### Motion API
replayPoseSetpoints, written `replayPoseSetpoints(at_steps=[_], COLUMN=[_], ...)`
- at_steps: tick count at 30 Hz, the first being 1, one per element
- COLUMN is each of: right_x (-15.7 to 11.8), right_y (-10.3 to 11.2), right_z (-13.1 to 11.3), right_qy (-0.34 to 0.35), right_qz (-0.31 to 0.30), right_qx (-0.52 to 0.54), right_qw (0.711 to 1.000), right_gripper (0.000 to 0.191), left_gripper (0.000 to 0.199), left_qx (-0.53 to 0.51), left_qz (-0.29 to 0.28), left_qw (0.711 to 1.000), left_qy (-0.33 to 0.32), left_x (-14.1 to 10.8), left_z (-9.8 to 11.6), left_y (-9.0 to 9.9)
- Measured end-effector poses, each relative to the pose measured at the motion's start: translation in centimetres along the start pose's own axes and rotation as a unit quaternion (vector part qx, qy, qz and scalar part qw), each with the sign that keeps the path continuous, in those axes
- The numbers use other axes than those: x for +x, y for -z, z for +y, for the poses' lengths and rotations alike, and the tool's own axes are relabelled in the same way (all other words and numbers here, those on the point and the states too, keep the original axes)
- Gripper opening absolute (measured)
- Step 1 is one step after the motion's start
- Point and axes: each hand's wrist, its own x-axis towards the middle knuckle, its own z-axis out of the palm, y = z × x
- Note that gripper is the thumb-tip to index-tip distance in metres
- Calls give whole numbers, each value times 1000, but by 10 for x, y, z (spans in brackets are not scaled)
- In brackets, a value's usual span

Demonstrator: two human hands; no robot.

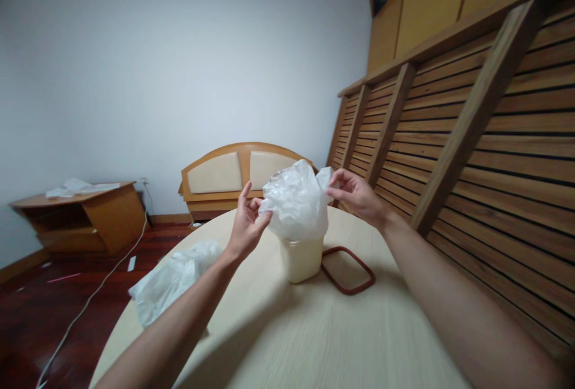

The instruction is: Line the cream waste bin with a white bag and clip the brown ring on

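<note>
A white plastic bag [297, 206] is puffed out above and over the top of a cream-coloured bin [302, 260] standing upright on the round table [350, 341]. With thumb and fingers, my left hand [247, 224] pinches the bag's left edge, its index finger raised. On the other side, my right hand [357, 194] grips a gathered corner of the same bag. The bin's rim is hidden beneath the plastic. Just right of the bin lies a reddish-brown rounded frame [348, 292], flat on the tabletop.
Another crumpled plastic bag [175, 278] lies at the table's left edge, partly behind my left forearm. Slatted wooden panels [449, 137] lean close on the right. Beyond the table stand a headboard [215, 173] and a low cabinet [108, 221]; a cable [96, 290] crosses the floor.
</note>
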Motion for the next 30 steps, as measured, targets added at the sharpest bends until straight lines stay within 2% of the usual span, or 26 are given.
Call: replayPoseSetpoints(at_steps=[2,4,5,7,9,11,13,16,18,21,25,26,28,30], right_x=[-16,-32,-39,-49,-53,-55,-56,-60,-61,-54,-31,-23,-9,4], right_y=[14,26,31,38,39,34,24,9,2,2,14,17,23,27], right_z=[-4,-8,-9,-9,-8,-6,-6,-8,-8,-2,17,22,35,49], right_qy=[-14,-60,-85,-136,-162,-155,-122,-66,-49,-58,-79,-90,-122,-163], right_qz=[34,22,6,-56,-129,-180,-208,-240,-250,-194,-45,-14,26,57], right_qx=[34,32,20,-27,-107,-193,-250,-281,-289,-286,-178,-147,-109,-109], right_qw=[999,997,996,989,972,952,938,927,923,937,980,985,986,979], right_gripper=[38,44,48,59,61,50,48,57,42,28,34,37,38,36], left_gripper=[98,96,93,76,62,56,56,71,65,35,6,8,16,26], left_qx=[17,67,82,108,147,207,277,364,397,409,376,361,315,308], left_qz=[-27,-109,-160,-210,-205,-180,-167,-169,-164,-120,-55,-43,-10,2], left_qw=[999,991,984,971,966,960,945,916,903,904,925,932,947,947], left_qy=[-35,-35,-19,30,61,61,43,19,15,17,-7,1,62,95], left_x=[-12,-25,-31,-40,-43,-44,-46,-53,-57,-53,-20,-10,10,24], left_z=[4,7,8,11,16,21,28,33,33,29,15,10,-4,-20], left_y=[10,21,26,32,32,26,16,-2,-11,-15,-3,0,6,11])
